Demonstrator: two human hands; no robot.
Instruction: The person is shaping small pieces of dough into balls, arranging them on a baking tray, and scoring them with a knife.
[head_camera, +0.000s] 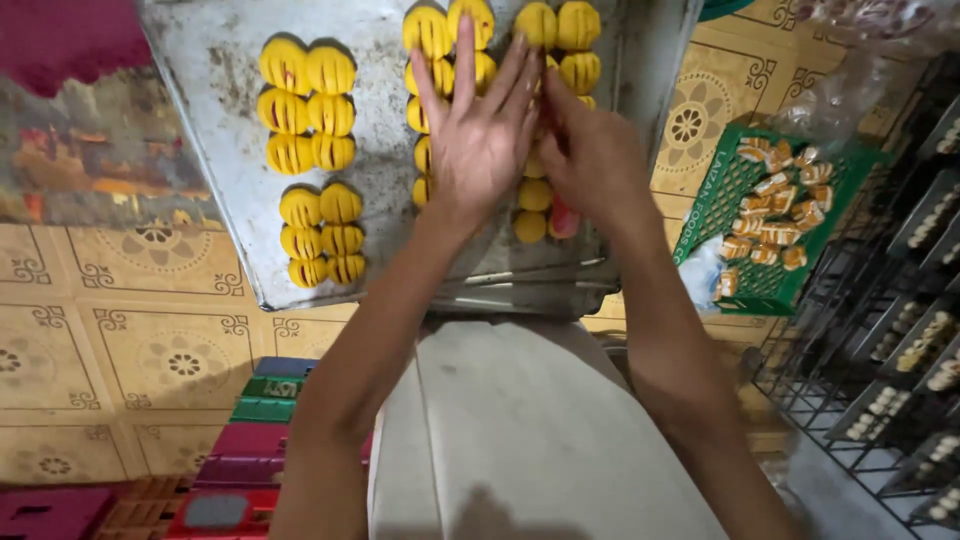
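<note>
A worn metal baking tray (225, 90) lies in front of me, holding several yellow scored dough pieces (310, 105) set in pairs. My left hand (480, 130) lies flat, fingers spread, over the middle column of pieces. My right hand (590, 150) is beside it, fingers bent down among the pieces at the right column; what it pinches is hidden. A small red thing (565, 218) shows under my right wrist near more yellow pieces (532, 205).
A green plastic crate (730, 200) with several white-and-brown pastries stands on the patterned floor at right. A dark wire rack (900, 330) with trays of small pieces fills the far right. Stacked coloured crates (250, 450) sit at lower left. My pale apron (520, 430) is below.
</note>
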